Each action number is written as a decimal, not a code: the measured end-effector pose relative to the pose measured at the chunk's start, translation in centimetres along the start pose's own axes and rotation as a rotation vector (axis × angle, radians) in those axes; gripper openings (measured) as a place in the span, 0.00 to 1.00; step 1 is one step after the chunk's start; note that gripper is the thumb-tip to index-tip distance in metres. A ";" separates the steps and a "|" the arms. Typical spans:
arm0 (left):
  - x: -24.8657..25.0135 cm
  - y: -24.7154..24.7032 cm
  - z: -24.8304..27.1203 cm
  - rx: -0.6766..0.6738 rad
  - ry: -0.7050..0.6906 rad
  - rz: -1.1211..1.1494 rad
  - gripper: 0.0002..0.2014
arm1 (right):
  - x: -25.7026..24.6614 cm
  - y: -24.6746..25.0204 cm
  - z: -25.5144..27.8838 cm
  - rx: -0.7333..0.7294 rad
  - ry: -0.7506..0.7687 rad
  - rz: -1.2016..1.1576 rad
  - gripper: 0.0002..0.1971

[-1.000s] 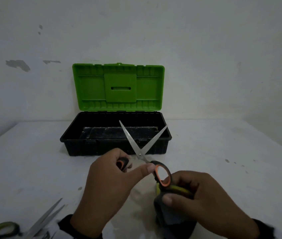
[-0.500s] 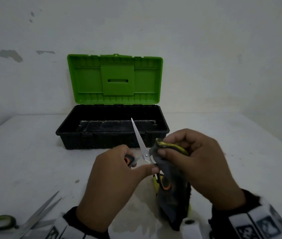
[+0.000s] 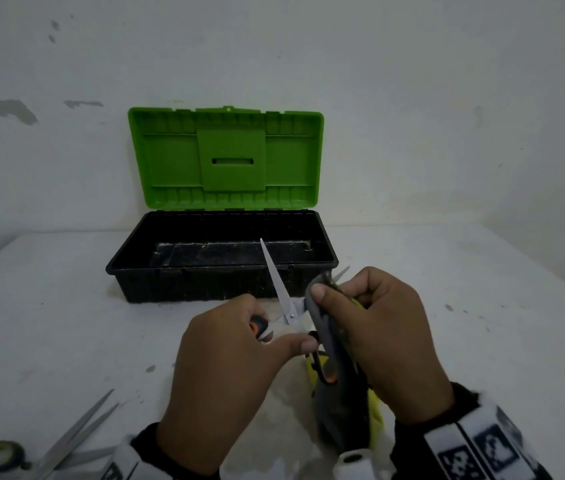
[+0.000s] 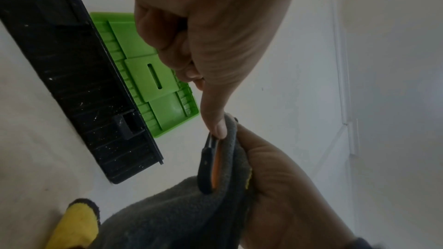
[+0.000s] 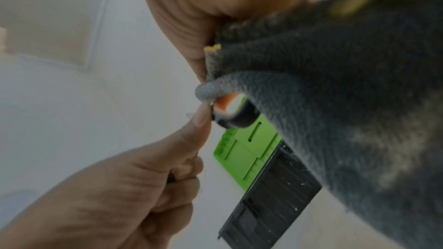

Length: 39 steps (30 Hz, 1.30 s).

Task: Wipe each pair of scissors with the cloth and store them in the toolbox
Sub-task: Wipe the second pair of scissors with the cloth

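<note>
- L hand [image 3: 236, 368] grips the orange/black scissors [image 3: 279, 292] by one handle loop, fingers curled round it; thumb stretched out to the other loop, tip touching it by the cloth.
- Scissors are spread open: one blade stands bare, pointing up and away w/ its tip over the toolbox front rim; the other blade is wrapped in cloth, only its tip peeks out top right.
- R hand [image 3: 388, 344] pinches the grey cloth [image 3: 340, 396] round that 2nd blade, thumb on the near side, fingers curled behind.
- Cloth is dark grey w/ yellow edge/underside; hangs down from the R hand to the table, second handle loop (black, orange inside) lies against it.
- Toolbox [image 3: 184, 271]: black base, green lid [image 3: 225, 157] open and upright against the wall, sits on the table behind the hands. Inside looks dark, contents can't tell.
- Second pair of scissors [image 3: 66, 441], green/black handle, lies on the table at lower left, blades a bit apart, well apart from the L hand.
- White table [image 3: 482, 306] w/ small dark specks; white wall [image 3: 412, 81] w/ chipped grey patches upper left.
- Labels/writing: none readable on toolbox, scissors or cloth. Wristbands [image 3: 475, 452] carry black-and-white square marker patterns, no legible text.
- Wrist views: L thumb tip on the handle loop next to the cloth fold; R wrist view blurred.
</note>
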State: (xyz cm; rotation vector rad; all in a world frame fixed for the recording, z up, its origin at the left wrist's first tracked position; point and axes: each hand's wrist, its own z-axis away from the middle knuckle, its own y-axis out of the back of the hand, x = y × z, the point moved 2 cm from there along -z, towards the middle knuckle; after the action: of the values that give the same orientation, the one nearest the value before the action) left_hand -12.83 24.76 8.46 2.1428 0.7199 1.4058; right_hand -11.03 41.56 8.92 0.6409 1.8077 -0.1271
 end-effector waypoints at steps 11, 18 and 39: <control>-0.2 0.0 -0.1 0.008 0.048 0.100 0.26 | -0.2 -0.4 0.0 -0.035 0.032 0.050 0.16; 0.0 0.6 0.1 -0.010 0.065 0.135 0.26 | 0.1 0.0 -0.3 -0.017 0.015 0.007 0.17; 0.3 1.1 0.4 -0.003 0.029 0.168 0.28 | -0.1 0.9 -1.2 -0.001 -0.032 -0.149 0.17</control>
State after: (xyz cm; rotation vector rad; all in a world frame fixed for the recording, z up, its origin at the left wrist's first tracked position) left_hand -12.23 24.06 9.23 2.2291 0.5581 1.5243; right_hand -11.60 42.76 9.60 0.5012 1.8236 -0.2354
